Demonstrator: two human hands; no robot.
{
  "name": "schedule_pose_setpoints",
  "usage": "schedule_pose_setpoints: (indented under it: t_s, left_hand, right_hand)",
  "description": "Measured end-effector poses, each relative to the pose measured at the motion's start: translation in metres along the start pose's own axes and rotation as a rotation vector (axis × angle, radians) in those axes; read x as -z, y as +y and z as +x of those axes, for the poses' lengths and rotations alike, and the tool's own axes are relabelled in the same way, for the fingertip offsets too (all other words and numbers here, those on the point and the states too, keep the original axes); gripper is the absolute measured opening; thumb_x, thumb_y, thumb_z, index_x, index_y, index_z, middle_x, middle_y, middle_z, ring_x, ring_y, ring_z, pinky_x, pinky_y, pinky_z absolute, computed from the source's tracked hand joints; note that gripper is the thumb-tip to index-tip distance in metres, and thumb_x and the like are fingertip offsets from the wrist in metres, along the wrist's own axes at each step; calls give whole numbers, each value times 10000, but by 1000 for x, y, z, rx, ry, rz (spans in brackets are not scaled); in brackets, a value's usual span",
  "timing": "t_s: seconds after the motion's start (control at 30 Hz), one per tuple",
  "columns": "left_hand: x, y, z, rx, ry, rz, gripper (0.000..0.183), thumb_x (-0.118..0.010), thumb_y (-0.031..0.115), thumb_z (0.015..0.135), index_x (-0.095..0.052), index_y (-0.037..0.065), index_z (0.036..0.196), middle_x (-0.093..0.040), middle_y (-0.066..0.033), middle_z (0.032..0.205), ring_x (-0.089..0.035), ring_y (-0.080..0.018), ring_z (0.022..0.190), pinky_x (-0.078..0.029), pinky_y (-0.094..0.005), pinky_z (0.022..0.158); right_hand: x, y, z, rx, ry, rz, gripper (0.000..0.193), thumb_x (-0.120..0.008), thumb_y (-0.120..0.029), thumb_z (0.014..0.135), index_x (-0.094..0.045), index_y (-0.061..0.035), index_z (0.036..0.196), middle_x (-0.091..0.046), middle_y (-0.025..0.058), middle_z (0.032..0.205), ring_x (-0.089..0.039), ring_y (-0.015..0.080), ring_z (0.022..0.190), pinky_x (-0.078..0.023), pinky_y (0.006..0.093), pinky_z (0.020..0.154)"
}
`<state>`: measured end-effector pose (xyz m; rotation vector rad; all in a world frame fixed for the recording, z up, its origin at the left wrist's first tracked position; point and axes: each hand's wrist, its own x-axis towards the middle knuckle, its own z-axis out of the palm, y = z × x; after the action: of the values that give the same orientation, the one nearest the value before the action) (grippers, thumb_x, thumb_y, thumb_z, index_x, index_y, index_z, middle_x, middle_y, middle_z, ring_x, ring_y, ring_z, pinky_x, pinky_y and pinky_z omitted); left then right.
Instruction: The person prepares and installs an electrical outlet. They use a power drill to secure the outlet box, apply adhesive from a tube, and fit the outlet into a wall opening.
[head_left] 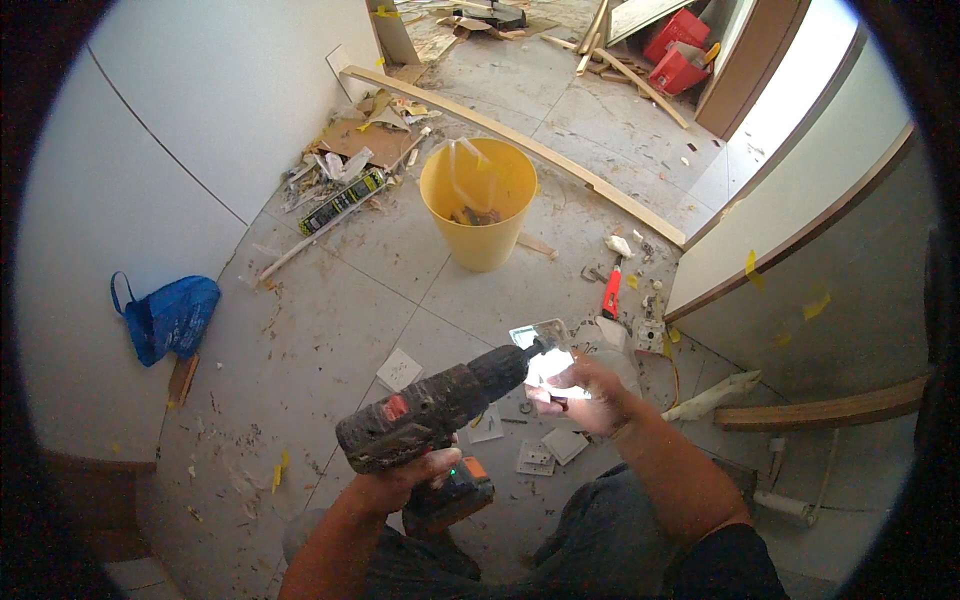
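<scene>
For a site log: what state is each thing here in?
Left hand: gripping the dusty black cordless drill, held level, tip at the plate.
Right hand: holding a shiny white plate.
Yellow plastic bucket: upright, open, scraps inside.
Blue plastic bag: slumped against the wall.
Red-handled tool: lying on the floor.

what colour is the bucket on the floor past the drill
Yellow. The bucket shows clearly in the head view, beyond the drill.
</scene>
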<state>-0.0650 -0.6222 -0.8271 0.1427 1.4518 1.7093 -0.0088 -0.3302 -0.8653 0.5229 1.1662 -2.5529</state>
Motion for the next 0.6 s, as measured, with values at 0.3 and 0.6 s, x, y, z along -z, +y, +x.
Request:
schedule_pose_setpoints:
  t_s: [0.3, 0.6]
  left_hand:
    - [1, -6, -2, 20, 48, 94, 190, -786, 184, 911, -632, 105, 991, -592, 19, 782, -559, -105, 652, -465, -299, 587]
    - [-6, 1, -1, -34, 63, 87, 176, -789, 164, 890, -635, 93, 936, -587, 18, 715, -559, -101, 612, -456, -297, 573]
  right_hand:
    - [-1, 4, -1, 60, 75, -160, 483, -689, -167, 797, -531, -80, 1245, -591, 36, 949, -546, 143, 813, -412, 305, 659]
    - [-5, 4, -1, 101, 63, -156, 439, -681, -177, 779, -552, -78, 1186, -584, 22, 903, -516, 114, 756, -381, 277, 626]
